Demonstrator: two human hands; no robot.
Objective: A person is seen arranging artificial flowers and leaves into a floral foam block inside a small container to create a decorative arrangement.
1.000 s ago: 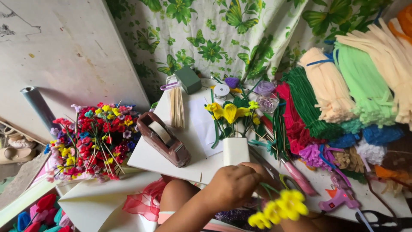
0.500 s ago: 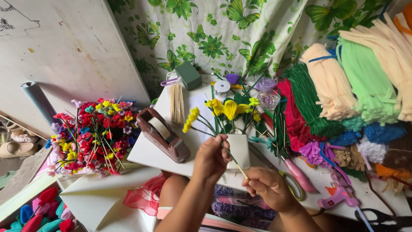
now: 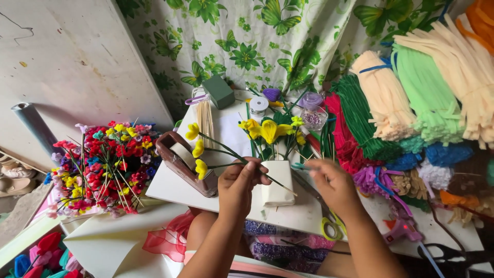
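Her left hand (image 3: 241, 186) is closed round a sprig of yellow pipe-cleaner flowers (image 3: 198, 149), stems pinched in the fingers, the blooms reaching left over the brown tape dispenser (image 3: 180, 162). The right hand (image 3: 332, 183) hangs just beside it with fingers curled; whether it holds anything I cannot tell. Between the hands sits a white wrapped block (image 3: 277, 183) with yellow flowers (image 3: 268, 129) stuck in it. Yellow-handled scissors (image 3: 329, 229) lie under the right wrist. All this rests on a white board (image 3: 170, 188); pipe-cleaner bundles (image 3: 411, 103) crowd the right, a finished bouquet (image 3: 103, 164) the left, a butterfly-print cloth (image 3: 247, 41) behind.
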